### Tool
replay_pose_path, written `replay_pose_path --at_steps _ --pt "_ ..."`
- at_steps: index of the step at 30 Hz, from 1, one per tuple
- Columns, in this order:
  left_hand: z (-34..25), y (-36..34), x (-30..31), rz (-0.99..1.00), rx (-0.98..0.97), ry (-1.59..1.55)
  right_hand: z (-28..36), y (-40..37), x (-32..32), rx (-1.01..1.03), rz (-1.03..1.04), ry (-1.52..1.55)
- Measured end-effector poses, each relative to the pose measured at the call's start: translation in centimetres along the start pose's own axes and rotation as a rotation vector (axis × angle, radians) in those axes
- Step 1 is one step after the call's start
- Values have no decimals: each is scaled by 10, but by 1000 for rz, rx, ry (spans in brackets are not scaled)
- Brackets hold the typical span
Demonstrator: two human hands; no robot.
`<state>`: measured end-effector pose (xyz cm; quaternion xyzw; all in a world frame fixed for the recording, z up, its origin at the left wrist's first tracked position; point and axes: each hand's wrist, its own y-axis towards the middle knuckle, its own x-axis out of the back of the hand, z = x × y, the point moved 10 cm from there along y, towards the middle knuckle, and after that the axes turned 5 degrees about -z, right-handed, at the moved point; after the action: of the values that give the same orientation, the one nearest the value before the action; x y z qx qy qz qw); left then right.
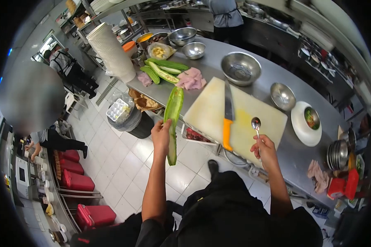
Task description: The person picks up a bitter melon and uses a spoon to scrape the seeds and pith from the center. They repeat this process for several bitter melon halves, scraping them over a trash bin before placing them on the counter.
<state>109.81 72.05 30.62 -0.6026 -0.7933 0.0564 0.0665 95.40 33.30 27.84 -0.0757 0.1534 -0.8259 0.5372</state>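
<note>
My left hand [160,136] grips a long halved green gourd [173,117], cut face up, held out over the floor beside the steel counter. My right hand [264,149] holds a metal spoon [256,124] by its handle, bowl raised over the near edge of the pale cutting board [210,111]. A knife with an orange handle [228,119] lies on the board between my hands. Further gourd halves [165,70] lie at the counter's far left next to pink cloths [191,79].
Steel bowls [240,68] stand behind the board and a white plate with a small filled bowl [311,119] sits to its right. A black bin [132,119] with scraps stands on the tiled floor. Other people work at the left and back.
</note>
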Motion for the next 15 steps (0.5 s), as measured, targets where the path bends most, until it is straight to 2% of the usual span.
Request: replay_pose_path --at_steps 2,6,10,15 --pt "11 29 4 -23 3 -5 2 20 -17 -41 -10 -11" --pt "28 81 21 -37 12 4 17 81 -77 1 -9 -71" --pt "24 111 43 -65 44 133 32 160 -195 41 195 -45" --pt "46 156 54 10 85 194 29 253 -325 24 287 12"
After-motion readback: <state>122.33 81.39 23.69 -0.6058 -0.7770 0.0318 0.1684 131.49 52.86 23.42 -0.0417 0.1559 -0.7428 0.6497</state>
